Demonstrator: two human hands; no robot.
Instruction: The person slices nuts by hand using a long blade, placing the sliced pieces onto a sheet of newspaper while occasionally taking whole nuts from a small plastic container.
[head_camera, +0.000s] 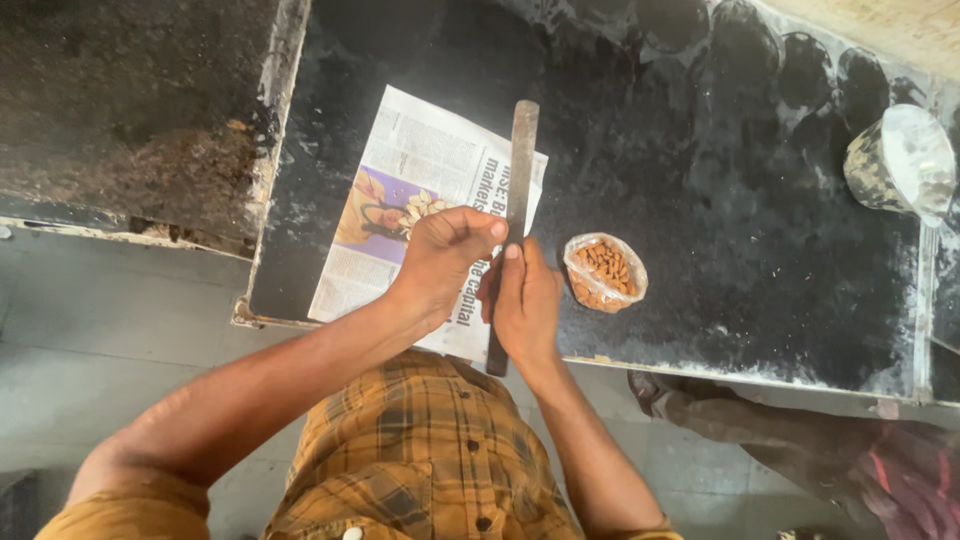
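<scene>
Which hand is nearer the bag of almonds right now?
Right. The right hand on the knife sits just beside the bag of almonds; the left hand is farther, over the newspaper.

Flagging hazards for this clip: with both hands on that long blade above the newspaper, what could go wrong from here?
The left hand pinches something small right against the long blade held by the right hand; a slip could nick the fingertips. Cut slices lie loose on the newspaper and could scatter. The open bag of almonds beside the right hand could be knocked over.

Dull metal blade (521, 160), matt newspaper (400, 200), probably stone counter (740, 240).
</scene>
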